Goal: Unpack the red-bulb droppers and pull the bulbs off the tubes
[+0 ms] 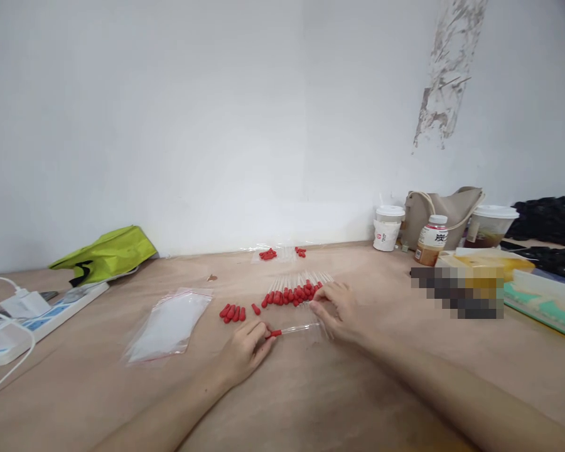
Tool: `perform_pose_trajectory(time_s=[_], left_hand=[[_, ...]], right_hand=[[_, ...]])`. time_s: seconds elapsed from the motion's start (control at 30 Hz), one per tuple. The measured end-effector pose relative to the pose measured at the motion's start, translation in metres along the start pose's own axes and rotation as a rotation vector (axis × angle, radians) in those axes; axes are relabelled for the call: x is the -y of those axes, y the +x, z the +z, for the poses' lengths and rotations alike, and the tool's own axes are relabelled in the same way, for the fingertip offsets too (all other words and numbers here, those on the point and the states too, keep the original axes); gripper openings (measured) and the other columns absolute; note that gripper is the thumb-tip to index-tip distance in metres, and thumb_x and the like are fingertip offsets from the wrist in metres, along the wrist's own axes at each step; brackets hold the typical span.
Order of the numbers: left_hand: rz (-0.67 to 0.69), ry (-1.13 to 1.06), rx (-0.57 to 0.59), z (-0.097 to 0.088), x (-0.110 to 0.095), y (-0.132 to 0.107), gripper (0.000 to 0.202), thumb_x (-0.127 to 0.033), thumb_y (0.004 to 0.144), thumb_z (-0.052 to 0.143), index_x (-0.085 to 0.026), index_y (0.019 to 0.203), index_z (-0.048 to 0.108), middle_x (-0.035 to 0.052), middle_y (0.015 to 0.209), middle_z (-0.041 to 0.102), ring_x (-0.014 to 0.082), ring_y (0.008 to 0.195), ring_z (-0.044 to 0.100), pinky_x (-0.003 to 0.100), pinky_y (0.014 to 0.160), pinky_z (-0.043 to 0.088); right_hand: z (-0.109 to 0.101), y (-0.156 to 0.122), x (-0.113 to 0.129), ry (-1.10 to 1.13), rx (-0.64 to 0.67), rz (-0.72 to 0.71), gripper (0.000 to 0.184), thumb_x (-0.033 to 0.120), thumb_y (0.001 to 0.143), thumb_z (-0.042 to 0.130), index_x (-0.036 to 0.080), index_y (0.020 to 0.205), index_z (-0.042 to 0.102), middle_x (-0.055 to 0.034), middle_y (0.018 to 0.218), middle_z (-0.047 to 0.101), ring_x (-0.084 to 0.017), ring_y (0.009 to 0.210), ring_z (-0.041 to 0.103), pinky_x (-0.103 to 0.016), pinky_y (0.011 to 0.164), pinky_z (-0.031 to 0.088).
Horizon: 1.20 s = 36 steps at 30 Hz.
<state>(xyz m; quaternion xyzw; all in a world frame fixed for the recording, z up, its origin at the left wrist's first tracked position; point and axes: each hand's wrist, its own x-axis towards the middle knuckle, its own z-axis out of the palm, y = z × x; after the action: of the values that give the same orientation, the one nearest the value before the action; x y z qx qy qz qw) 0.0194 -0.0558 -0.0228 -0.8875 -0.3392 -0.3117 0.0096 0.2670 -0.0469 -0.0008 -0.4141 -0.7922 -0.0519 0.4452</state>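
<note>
Between the fingertips of my left hand point(247, 351) is the red rubber bulb of a glass dropper point(297, 329), lying nearly level with its clear tube pointing right. My right hand point(336, 309) is bent over the table past the tube's far end, thumb and forefinger pinched together. Thin clear tubes point(328, 333) show under that hand; what its fingertips hold is too small to make out. Just behind, a fanned row of droppers point(294, 292) lies with red bulbs toward me. Several loose red rubber bulbs point(232, 312) and a single bulb point(256, 309) rest left of the row.
Clear plastic bags point(169, 326) lie stacked on the left. Further left are a power strip point(70, 314) with white cables and a green bag point(108, 251). Bagged red bulbs point(268, 254) sit by the wall. A lidded cup point(387, 229), bottle point(430, 242) and grey bag point(445, 210) stand right.
</note>
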Motion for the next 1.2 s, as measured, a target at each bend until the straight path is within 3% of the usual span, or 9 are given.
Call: perform_pose_trajectory(time_s=[0.13, 0.3, 0.43, 0.63, 0.87, 1.2], left_hand=[[0.042, 0.020, -0.021, 0.000, -0.001, 0.000, 0.013, -0.022, 0.085, 0.044, -0.018, 0.073, 0.049, 0.0037, 0.076, 0.056, 0.0138, 0.070, 0.053, 0.026, 0.065, 0.042], [0.074, -0.012, -0.059, 0.000, -0.004, -0.002, 0.012, -0.021, 0.085, 0.045, -0.018, 0.076, 0.052, 0.0044, 0.081, 0.058, 0.0133, 0.073, 0.053, 0.025, 0.067, 0.043], [0.079, -0.010, -0.082, 0.000, -0.007, 0.000, 0.013, -0.022, 0.085, 0.044, -0.018, 0.079, 0.054, 0.0053, 0.083, 0.059, 0.0136, 0.075, 0.053, 0.026, 0.069, 0.043], [0.130, 0.120, -0.088, -0.003, -0.013, 0.010, 0.021, -0.031, 0.081, 0.053, -0.022, 0.099, 0.058, 0.0056, 0.094, 0.062, 0.0188, 0.088, 0.051, 0.035, 0.079, 0.036], [0.145, 0.160, -0.070, -0.001, -0.012, 0.010, 0.016, -0.032, 0.082, 0.052, -0.020, 0.078, 0.062, 0.0017, 0.068, 0.061, 0.0155, 0.070, 0.049, 0.034, 0.076, 0.032], [0.200, 0.171, -0.060, -0.001, -0.014, 0.008, 0.023, -0.027, 0.086, 0.046, -0.017, 0.069, 0.058, 0.0021, 0.064, 0.054, 0.0148, 0.067, 0.045, 0.033, 0.071, 0.033]], right_hand=[[0.006, -0.010, 0.009, -0.049, 0.103, -0.203, 0.025, 0.042, 0.077, 0.054, 0.023, 0.091, 0.062, -0.0033, 0.086, 0.060, -0.017, 0.082, 0.048, -0.037, 0.082, 0.026], [0.020, -0.023, 0.011, -0.113, 0.084, -0.279, 0.024, 0.038, 0.081, 0.052, 0.027, 0.100, 0.061, -0.0020, 0.082, 0.061, -0.017, 0.083, 0.047, -0.040, 0.087, 0.022], [0.022, -0.022, 0.009, -0.142, 0.111, -0.311, 0.017, 0.032, 0.084, 0.049, 0.026, 0.091, 0.063, 0.0005, 0.068, 0.058, -0.014, 0.074, 0.046, -0.037, 0.084, 0.025], [0.023, -0.023, 0.010, -0.096, 0.101, -0.312, 0.019, 0.027, 0.085, 0.045, 0.021, 0.081, 0.063, 0.0003, 0.064, 0.055, -0.012, 0.069, 0.042, -0.035, 0.081, 0.025], [0.020, -0.024, 0.013, -0.062, 0.114, -0.345, 0.022, 0.026, 0.085, 0.044, 0.021, 0.076, 0.063, 0.0015, 0.059, 0.053, -0.012, 0.068, 0.041, -0.037, 0.083, 0.023], [0.016, -0.028, 0.012, -0.040, 0.108, -0.355, 0.021, 0.025, 0.084, 0.046, 0.020, 0.070, 0.061, 0.0026, 0.056, 0.051, -0.011, 0.066, 0.041, -0.037, 0.083, 0.023]])
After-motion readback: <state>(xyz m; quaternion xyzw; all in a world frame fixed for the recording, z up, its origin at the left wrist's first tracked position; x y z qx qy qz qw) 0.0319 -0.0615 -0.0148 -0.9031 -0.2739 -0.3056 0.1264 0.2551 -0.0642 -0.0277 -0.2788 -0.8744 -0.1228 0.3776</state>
